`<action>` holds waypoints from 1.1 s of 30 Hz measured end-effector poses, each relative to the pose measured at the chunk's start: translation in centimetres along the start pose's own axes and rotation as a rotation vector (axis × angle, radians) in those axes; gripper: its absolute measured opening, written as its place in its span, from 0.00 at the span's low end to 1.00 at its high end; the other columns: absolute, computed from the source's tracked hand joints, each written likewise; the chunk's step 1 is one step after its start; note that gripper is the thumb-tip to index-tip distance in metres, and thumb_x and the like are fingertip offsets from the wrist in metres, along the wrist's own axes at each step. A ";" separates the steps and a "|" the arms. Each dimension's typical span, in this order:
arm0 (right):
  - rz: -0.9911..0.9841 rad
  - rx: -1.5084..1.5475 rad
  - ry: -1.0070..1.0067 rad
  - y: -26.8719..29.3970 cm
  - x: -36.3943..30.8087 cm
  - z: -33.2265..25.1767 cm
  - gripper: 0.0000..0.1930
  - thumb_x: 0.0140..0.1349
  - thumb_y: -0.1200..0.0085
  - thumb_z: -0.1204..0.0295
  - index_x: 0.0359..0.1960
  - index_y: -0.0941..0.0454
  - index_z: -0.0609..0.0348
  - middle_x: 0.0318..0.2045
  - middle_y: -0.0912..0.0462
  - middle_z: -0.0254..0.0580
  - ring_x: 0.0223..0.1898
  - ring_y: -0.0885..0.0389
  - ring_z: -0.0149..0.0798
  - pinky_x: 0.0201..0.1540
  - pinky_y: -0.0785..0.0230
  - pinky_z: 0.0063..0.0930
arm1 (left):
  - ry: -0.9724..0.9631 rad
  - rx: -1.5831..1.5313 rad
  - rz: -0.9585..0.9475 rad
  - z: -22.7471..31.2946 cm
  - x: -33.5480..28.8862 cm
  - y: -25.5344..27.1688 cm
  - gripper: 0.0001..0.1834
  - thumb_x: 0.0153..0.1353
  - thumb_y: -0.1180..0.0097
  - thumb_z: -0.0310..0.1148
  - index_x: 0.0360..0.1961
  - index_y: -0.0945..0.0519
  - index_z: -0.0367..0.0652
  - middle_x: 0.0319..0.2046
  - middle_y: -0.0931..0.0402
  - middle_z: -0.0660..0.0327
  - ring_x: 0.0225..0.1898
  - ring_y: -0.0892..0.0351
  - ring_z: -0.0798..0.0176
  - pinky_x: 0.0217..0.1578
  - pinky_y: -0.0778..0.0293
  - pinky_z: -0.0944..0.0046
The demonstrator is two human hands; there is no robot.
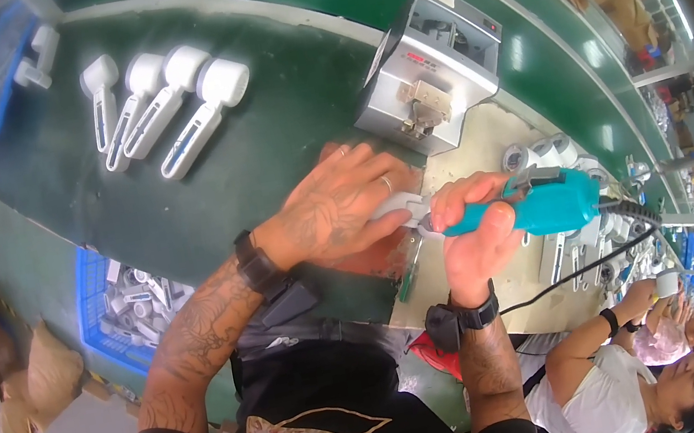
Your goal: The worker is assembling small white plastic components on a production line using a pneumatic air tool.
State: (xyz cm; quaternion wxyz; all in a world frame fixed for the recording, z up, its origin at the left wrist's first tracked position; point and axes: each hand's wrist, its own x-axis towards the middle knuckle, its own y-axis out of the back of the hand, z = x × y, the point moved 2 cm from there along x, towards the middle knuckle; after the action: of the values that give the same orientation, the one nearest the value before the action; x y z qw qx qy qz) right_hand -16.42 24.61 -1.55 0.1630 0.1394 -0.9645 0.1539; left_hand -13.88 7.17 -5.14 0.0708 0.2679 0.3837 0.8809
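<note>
My right hand (479,226) is wrapped round a teal electric screwdriver (560,203), its tip pointing left toward my left hand. A black cord runs from its back end. Over a reddish mat (373,260) on the bench, my left hand (329,210) grips a white plastic part (400,205), mostly hidden by the fingers. The screwdriver's tip meets or nearly meets this part; the exact contact is hidden. A small green-handled tool (410,279) lies just below the hands.
Several white round-headed handles (202,117) lie in a row at the far left. A grey box-shaped machine (430,65) stands beyond my hands. A blue crate (96,304) of white parts sits at lower left. More white parts (552,153) lie at right, near a co-worker (591,387).
</note>
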 end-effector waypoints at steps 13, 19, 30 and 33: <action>0.137 0.162 0.036 1.0 -5.8 -5.5 0.34 0.64 0.47 0.36 0.44 0.33 0.60 0.18 0.29 0.39 0.17 0.30 0.37 0.21 0.34 0.31 | 0.039 0.057 0.339 2.2 -7.0 3.4 0.18 0.54 0.28 0.34 0.44 0.20 0.46 0.41 0.19 0.58 0.38 0.19 0.51 0.38 0.22 0.54; 0.115 0.018 -0.001 2.0 -7.2 -5.0 0.35 0.64 0.49 0.35 0.41 0.35 0.62 0.16 0.31 0.38 0.14 0.32 0.36 0.19 0.36 0.30 | 0.439 0.347 0.532 -2.7 -8.7 6.5 0.17 0.55 0.30 0.30 0.43 0.23 0.43 0.42 0.20 0.57 0.44 0.20 0.47 0.44 0.25 0.52; 0.053 0.031 -0.044 1.1 -8.2 -5.3 0.36 0.62 0.46 0.35 0.43 0.34 0.61 0.17 0.30 0.38 0.16 0.31 0.36 0.21 0.35 0.29 | 0.608 0.887 0.334 -7.2 -7.8 9.9 0.40 0.64 0.44 0.60 0.71 0.36 0.51 0.69 0.40 0.50 0.69 0.42 0.37 0.70 0.53 0.33; 0.077 -0.018 0.000 2.2 -9.2 -5.5 0.37 0.62 0.47 0.34 0.44 0.34 0.62 0.18 0.29 0.38 0.17 0.31 0.35 0.21 0.35 0.28 | 0.606 0.940 0.385 -9.7 -8.5 11.6 0.39 0.64 0.44 0.59 0.70 0.35 0.50 0.65 0.35 0.51 0.65 0.36 0.39 0.69 0.50 0.36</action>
State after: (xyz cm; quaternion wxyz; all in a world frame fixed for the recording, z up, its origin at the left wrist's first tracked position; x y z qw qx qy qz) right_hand -7.30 30.47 -0.47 0.1584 0.1008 -0.9705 0.1515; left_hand -10.87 -9.91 -5.88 -0.3295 0.0717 0.6803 0.6507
